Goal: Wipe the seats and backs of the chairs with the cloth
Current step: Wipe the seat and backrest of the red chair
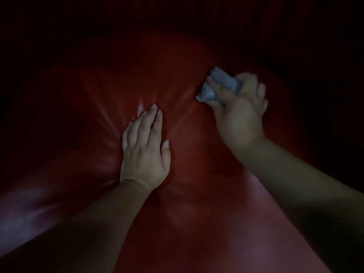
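Darkness hides the red chair's (177, 79) edges; the cloth (218, 85) is motion-blurred.

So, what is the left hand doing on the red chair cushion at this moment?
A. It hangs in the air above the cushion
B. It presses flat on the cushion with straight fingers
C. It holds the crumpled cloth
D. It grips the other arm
B: the left hand lies flat on the red cushion, which creases around it, while the right hand holds the cloth.

No legible text anywhere.
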Motion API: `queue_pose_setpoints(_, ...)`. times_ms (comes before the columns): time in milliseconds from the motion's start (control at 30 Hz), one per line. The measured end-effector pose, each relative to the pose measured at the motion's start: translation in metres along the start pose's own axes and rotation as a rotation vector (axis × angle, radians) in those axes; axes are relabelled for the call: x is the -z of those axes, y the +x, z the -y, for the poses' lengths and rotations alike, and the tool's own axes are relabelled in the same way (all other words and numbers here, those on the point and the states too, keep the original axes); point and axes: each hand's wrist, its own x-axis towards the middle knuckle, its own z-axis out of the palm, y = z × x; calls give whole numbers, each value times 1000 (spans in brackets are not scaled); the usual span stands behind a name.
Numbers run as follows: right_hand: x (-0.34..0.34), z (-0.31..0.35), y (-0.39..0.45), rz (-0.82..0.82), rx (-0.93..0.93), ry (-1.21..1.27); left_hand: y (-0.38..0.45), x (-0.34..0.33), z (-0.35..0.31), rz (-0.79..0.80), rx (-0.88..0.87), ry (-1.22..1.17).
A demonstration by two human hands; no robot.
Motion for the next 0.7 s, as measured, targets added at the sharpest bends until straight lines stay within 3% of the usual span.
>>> queue_pose_setpoints(100, -6, 16, -30, 112, 276, -1, 0, -1, 0, 7, 2, 4)
queue_pose_setpoints(167, -6, 13, -29, 147, 348, 2, -1, -1, 0, 15, 6, 9)
queue_pose_setpoints(333, -4, -8, 44, -102, -171, 61, 0, -5, 3, 12, 3, 13)
queue_pose_setpoints(400, -10, 1, 50, -94, -174, 25, -1, -7, 3, 14, 6, 19)
queue_pose_setpoints(500, -12, 6, 41, -11, 99, 21, -1, -6, 2, 24, 14, 25)
queue_pose_setpoints(533, -10, 1, 46, -11, 113, 5, -1, -6, 2, 30, 13, 23)
queue_pose_setpoints(700, -10, -15, 107, -108, -398, 55, 0, -7, 3, 58, 11, 30)
